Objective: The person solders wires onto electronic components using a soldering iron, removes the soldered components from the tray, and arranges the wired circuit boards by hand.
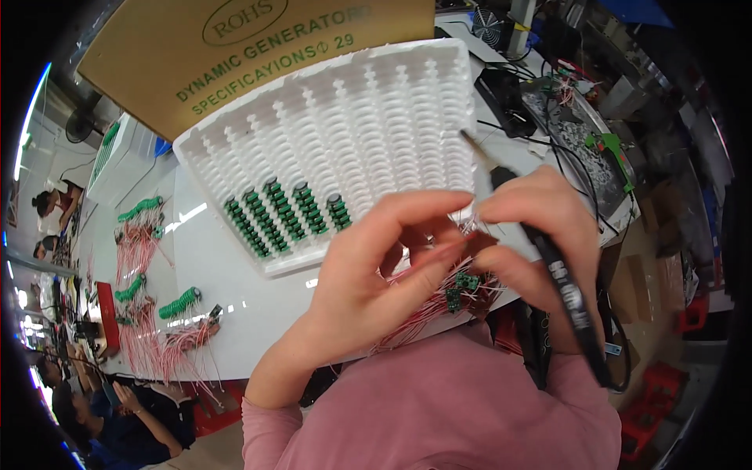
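My left hand [376, 262] is closed, its thumb and fingers pinched together over a bundle of thin pink and white wires [423, 315]. Facing it, my right hand [540, 223] grips a soldering iron [558, 270] with a black handle, its tip pointing up and away to the far left. The right fingertips also pinch close to the left ones; whatever tiny part lies between them is mostly hidden. Just below the fingers, small green circuit boards [462, 288] hang among the wires at the table's near edge.
Ahead stands a white foam tray [329, 102] with rows of green-and-black round parts [286, 210] at its left. Behind it is a cardboard box [258, 47]. Wired green parts [180, 304] lie on the white table at left. Cables and a black device [505, 102] occupy the right.
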`<act>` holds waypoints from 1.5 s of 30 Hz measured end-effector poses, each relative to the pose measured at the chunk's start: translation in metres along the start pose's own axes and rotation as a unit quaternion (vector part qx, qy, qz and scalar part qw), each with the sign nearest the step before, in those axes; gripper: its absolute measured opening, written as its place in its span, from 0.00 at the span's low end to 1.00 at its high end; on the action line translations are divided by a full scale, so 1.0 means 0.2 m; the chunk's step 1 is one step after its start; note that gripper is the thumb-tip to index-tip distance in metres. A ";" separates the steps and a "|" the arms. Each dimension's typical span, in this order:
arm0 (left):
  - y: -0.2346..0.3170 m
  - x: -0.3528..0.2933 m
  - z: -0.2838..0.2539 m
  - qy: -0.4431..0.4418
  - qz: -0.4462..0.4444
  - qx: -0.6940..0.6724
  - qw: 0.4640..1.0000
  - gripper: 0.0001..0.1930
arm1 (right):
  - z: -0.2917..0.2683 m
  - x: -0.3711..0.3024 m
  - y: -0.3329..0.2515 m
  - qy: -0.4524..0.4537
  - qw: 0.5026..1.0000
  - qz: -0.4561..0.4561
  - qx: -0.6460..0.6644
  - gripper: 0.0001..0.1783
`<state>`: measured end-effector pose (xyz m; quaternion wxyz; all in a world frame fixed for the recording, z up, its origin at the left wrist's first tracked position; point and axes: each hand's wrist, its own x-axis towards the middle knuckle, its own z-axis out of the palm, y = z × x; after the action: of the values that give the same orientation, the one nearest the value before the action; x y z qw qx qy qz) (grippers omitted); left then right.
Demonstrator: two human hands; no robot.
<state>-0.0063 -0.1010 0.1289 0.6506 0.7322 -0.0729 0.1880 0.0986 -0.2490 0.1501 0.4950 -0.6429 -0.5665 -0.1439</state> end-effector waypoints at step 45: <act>-0.03 -0.21 -0.13 0.001 -0.128 -0.102 0.987 0.14 | 0.27 0.03 -0.05 0.108 0.993 0.016 0.048 0.16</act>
<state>-0.0479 -0.0801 0.1107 0.7406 0.6651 0.0030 0.0955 0.0718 -0.2028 0.1343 0.5854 -0.6081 -0.5061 -0.1774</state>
